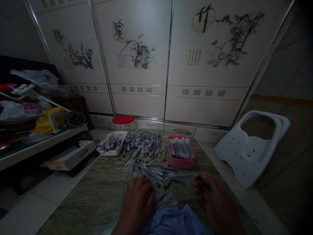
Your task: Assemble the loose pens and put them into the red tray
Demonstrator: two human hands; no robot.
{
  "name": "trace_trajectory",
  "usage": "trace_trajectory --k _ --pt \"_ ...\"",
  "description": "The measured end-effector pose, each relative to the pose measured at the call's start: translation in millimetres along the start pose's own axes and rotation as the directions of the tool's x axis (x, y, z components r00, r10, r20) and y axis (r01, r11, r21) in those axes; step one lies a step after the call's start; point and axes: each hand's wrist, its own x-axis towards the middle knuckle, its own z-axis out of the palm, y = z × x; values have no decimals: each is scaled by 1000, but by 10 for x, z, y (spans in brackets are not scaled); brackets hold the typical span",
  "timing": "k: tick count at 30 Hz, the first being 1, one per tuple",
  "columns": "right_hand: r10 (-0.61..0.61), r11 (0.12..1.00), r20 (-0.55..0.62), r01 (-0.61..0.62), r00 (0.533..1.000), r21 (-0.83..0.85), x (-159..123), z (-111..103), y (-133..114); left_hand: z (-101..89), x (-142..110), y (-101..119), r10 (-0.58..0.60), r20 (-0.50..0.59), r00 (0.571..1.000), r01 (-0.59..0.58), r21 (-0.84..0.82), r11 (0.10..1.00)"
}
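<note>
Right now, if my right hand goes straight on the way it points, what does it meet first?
Probably the loose plastic tubes on the tabletop, just ahead of your right hand; depth is hard to judge here.

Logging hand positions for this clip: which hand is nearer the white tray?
The left hand is nearer, at the loose plastic tubes, closer to the camera than the white tray and to its right. The right hand is farther, well to the tray's right.
</note>
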Motion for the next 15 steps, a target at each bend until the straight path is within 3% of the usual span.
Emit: trace_trajectory --k 15 --pt "-6 1000 -3 6 1000 19 -12 -16 18 53 24 5 19 11 1000 -20 26 999"
